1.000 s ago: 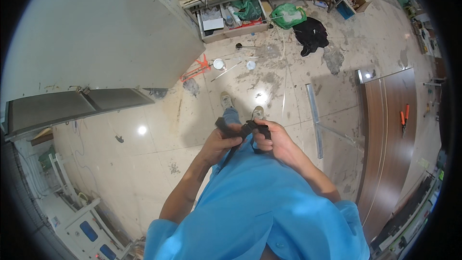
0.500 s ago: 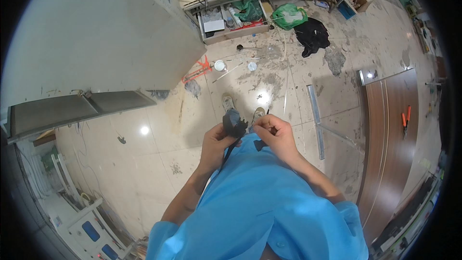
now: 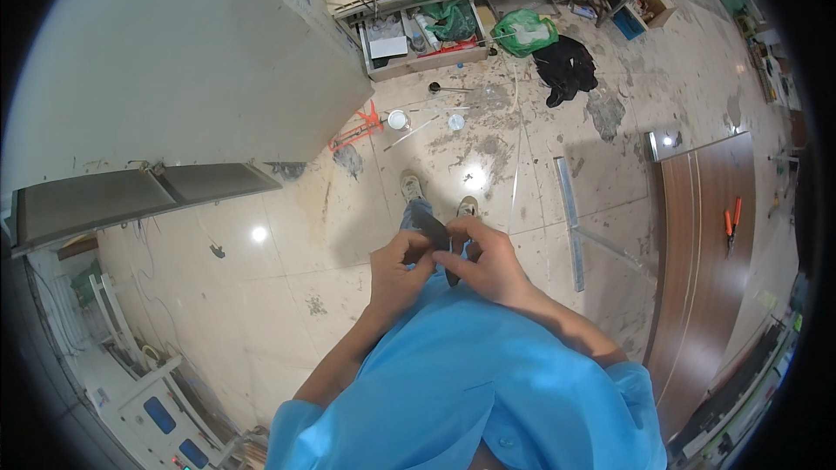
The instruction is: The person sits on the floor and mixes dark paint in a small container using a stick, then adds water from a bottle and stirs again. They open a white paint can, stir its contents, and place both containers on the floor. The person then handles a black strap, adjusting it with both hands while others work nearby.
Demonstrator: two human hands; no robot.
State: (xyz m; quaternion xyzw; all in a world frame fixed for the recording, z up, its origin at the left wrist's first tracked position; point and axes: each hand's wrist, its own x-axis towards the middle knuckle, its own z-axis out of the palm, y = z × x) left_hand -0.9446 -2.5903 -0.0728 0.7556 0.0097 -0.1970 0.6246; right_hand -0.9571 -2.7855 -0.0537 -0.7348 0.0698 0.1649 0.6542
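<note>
In front of my waist, both hands grip a thin, black, floppy piece (image 3: 428, 227), whose exact kind I cannot make out. My left hand (image 3: 400, 271) is closed on its left side, thumb and fingers pinching. Fingertips of my right hand (image 3: 489, 263) meet the left ones and pinch the same piece from the right. Its broad dark end sticks up beyond the fingers, and another dark end hangs below them. The part between the fingertips is hidden.
Red-handled pliers (image 3: 731, 224) lie on a brown wooden panel (image 3: 710, 270) at the right. A metal strip (image 3: 570, 222) lies left of it. Ahead are an orange caulking gun (image 3: 359, 128), an open drawer (image 3: 427, 63) and a black cloth (image 3: 566, 70). A large grey panel (image 3: 183, 61) stands left.
My right hand has moved left, and the two hands now meet. The black piece, spread and ragged at its end before, now looks narrower and smoother between them.
</note>
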